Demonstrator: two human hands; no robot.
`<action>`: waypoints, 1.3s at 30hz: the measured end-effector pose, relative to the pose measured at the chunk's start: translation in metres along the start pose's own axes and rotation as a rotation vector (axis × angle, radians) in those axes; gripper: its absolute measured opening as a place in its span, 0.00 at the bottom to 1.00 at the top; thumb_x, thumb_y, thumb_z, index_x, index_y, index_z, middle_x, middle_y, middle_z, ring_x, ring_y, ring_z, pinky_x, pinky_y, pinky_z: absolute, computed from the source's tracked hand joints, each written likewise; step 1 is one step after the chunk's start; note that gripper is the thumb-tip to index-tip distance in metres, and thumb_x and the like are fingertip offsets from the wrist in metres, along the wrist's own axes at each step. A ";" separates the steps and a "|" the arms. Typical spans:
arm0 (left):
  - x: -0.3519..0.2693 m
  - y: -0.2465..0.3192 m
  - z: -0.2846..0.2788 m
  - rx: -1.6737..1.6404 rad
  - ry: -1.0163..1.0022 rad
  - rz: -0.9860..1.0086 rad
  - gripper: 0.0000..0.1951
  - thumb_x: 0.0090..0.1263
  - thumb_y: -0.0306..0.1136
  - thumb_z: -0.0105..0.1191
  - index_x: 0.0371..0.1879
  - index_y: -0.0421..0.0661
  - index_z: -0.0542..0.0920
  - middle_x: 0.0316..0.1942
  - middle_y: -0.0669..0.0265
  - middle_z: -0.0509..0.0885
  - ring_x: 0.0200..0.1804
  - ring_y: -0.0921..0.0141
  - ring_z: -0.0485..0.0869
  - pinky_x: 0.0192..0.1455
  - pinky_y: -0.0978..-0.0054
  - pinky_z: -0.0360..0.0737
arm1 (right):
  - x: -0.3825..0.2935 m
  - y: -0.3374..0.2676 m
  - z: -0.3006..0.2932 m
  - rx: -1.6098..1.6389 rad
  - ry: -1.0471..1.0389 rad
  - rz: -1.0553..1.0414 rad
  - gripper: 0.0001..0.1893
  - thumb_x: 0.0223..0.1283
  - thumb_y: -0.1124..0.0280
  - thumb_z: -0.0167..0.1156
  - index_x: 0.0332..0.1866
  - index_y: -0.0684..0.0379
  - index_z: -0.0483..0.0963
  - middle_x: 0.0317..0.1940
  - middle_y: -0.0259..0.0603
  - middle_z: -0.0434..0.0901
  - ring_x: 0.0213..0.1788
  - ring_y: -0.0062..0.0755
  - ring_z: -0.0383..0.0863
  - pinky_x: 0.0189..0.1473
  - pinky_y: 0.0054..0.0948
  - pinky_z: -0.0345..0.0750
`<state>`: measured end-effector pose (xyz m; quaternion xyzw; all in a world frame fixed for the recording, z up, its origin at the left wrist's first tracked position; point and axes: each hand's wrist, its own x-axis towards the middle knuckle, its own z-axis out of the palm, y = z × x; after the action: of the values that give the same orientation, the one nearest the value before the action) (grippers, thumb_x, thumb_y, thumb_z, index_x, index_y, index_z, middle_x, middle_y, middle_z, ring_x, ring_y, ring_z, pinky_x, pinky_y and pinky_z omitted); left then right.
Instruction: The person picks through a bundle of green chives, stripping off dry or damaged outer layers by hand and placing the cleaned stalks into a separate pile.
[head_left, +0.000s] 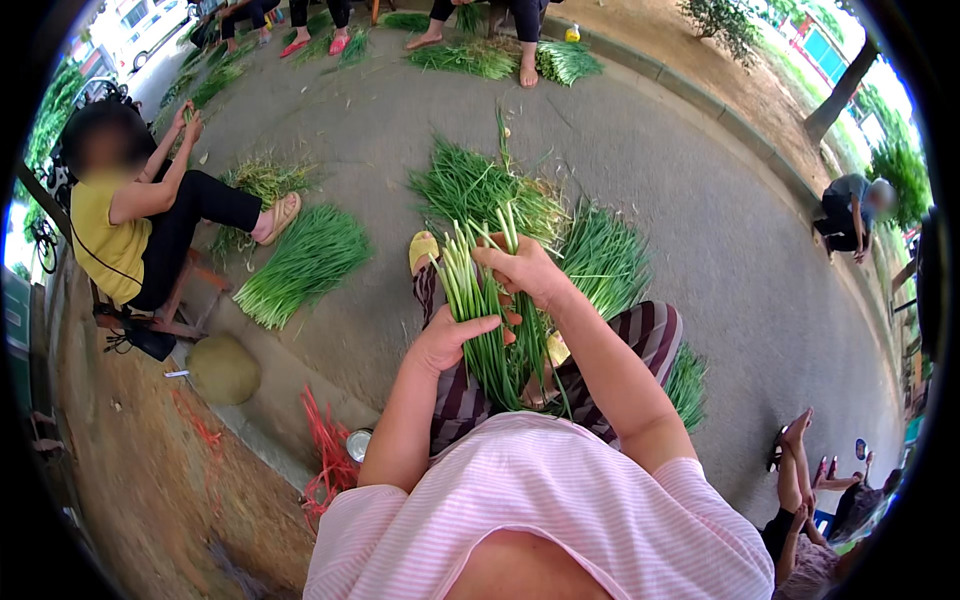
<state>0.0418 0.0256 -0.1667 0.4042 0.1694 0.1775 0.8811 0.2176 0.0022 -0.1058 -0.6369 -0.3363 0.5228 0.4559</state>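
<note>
My left hand (448, 339) is closed around a bunch of garlic chives (463, 289), with the pale stem ends pointing away from me. The green leaves hang down over my lap. Close above it on the right, my right hand (529, 268) pinches a few chive stalks (508, 225), whose white ends stick up past the fingers. Just beyond my feet lies a loose pile of chives (469, 180) with yellowed leaves at its right side. A green heap of chives (606, 259) rests on the pavement to the right of my right hand.
At left, a seated person (112, 232) handles stalks behind a chive bundle (307, 262). Red plastic strips (328, 446) and a metal can (358, 444) lie by my left elbow. More chives (686, 386) lie beside my right knee. Other people sit along the far edge and at right.
</note>
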 end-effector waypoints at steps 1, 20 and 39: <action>0.001 -0.001 -0.002 0.001 -0.007 0.003 0.22 0.66 0.27 0.62 0.58 0.38 0.74 0.45 0.52 0.85 0.41 0.63 0.87 0.47 0.64 0.84 | 0.000 -0.001 0.000 -0.006 -0.018 -0.001 0.16 0.61 0.58 0.65 0.43 0.61 0.79 0.17 0.26 0.67 0.18 0.15 0.64 0.21 0.19 0.61; 0.009 -0.018 -0.017 -0.032 0.027 0.018 0.28 0.70 0.31 0.57 0.67 0.34 0.66 0.55 0.56 0.80 0.52 0.64 0.84 0.53 0.68 0.82 | 0.011 0.007 -0.082 0.338 0.217 -0.164 0.12 0.65 0.62 0.65 0.46 0.58 0.81 0.28 0.23 0.75 0.24 0.09 0.69 0.21 0.14 0.61; -0.002 -0.010 -0.005 -0.172 0.140 0.075 0.11 0.69 0.26 0.59 0.49 0.42 0.80 0.50 0.53 0.85 0.49 0.59 0.86 0.50 0.62 0.84 | 0.003 0.007 -0.205 0.992 0.568 -0.553 0.12 0.73 0.64 0.55 0.53 0.60 0.73 0.31 0.29 0.73 0.27 0.16 0.65 0.23 0.18 0.65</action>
<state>0.0399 0.0219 -0.1775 0.3197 0.1997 0.2520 0.8913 0.4172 -0.0448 -0.1057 -0.3535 -0.0720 0.2899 0.8865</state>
